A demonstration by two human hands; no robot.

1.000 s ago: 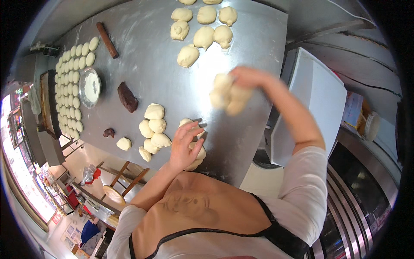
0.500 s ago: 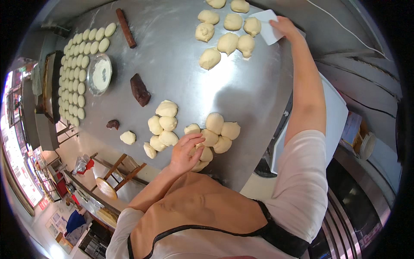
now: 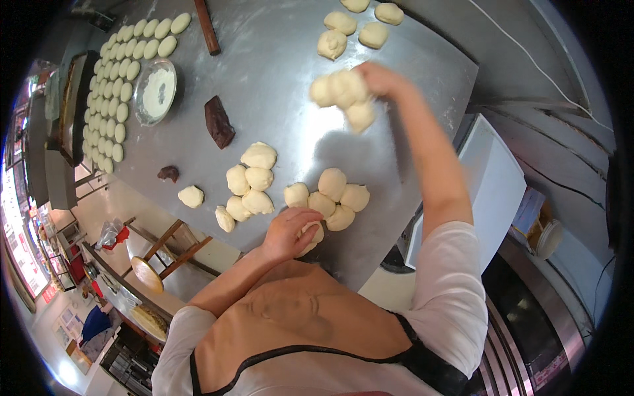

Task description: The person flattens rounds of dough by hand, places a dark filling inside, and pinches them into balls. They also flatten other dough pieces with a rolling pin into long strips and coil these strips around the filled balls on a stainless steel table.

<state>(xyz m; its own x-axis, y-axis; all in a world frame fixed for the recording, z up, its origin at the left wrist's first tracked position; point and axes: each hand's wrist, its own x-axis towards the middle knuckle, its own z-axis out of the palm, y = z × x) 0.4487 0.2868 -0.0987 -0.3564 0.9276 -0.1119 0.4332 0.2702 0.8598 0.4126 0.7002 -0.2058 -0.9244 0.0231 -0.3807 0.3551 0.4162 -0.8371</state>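
My right hand (image 3: 382, 80), smeared by motion, is beside several pale dough pieces (image 3: 343, 91) bunched together above the steel table. Its fingers are closed on the white dough scraper seen earlier, which the dough now hides. Nearer to me, my left hand (image 3: 290, 232) lies loosely curved over the near end of a dough cluster (image 3: 332, 183), its fingers apart and the palm hidden. A second cluster of dough pieces (image 3: 259, 178) sits to its left, with a lone dough piece (image 3: 191, 196) farther left. More dough pieces (image 3: 374, 35) lie at the far edge.
Rows of flattened dough discs (image 3: 119, 89) cover the far left, beside a metal bowl of white flour (image 3: 157, 92). A wooden rolling pin (image 3: 207, 26) and dark brown lumps (image 3: 218, 122) lie on the table (image 3: 277, 79). A wooden stool (image 3: 148, 272) stands below its left edge.
My right hand has come nearer and to the left from the far right edge, bringing several dough pieces away from the far group. My left hand stays by the near cluster. The view has shifted slightly.
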